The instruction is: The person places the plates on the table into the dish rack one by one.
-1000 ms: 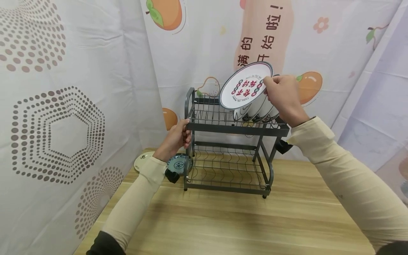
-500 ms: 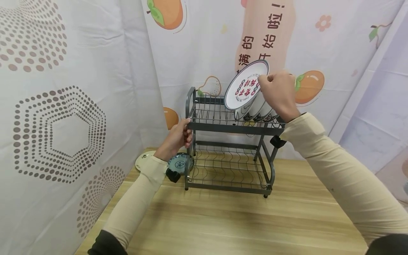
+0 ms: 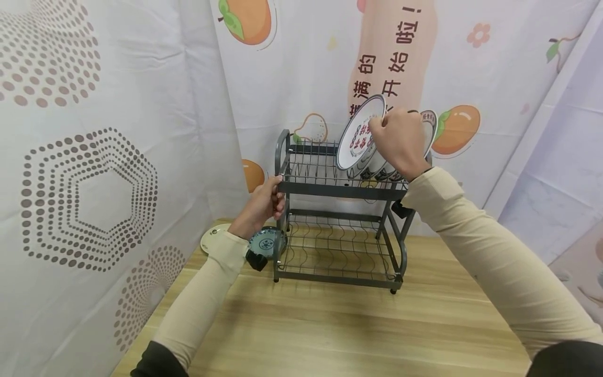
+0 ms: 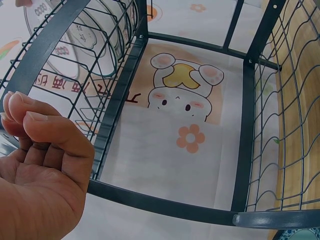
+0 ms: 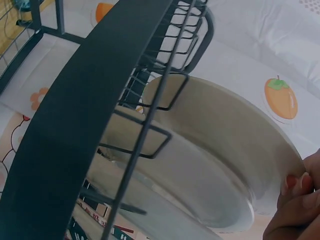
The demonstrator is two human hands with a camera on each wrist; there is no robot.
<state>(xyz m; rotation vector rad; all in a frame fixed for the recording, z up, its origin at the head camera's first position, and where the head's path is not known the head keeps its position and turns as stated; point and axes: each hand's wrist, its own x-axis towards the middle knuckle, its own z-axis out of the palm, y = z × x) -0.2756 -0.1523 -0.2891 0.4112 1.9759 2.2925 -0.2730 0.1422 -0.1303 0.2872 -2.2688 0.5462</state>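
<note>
My right hand [image 3: 400,140] pinches the rim of a white plate [image 3: 352,137] with a dark edge and red lettering. The plate leans in the upper tier of a dark metal dish rack [image 3: 339,189], left of several other plates [image 3: 431,124] standing there. In the right wrist view the fingers [image 5: 306,184] hold the rim of this plate [image 5: 225,120], and its pale back faces the camera, beside another plate [image 5: 185,172]. My left hand [image 3: 260,203] grips the rack's upper front rail at the left corner, thumb on top. The left wrist view shows its fingers curled [image 4: 60,132] by that rail.
On the wooden table [image 3: 330,335], a blue patterned plate [image 3: 264,243] and a pale plate [image 3: 210,238] lie left of the rack, partly behind my left arm. The rack's lower tier [image 3: 330,254] shows bare wires. Patterned curtains [image 3: 179,104] hang close behind and at the left.
My right hand has moved left and a little down with the plate, which is now lower and turned more edge-on, close to the other plates. The left hand stays on the rack.
</note>
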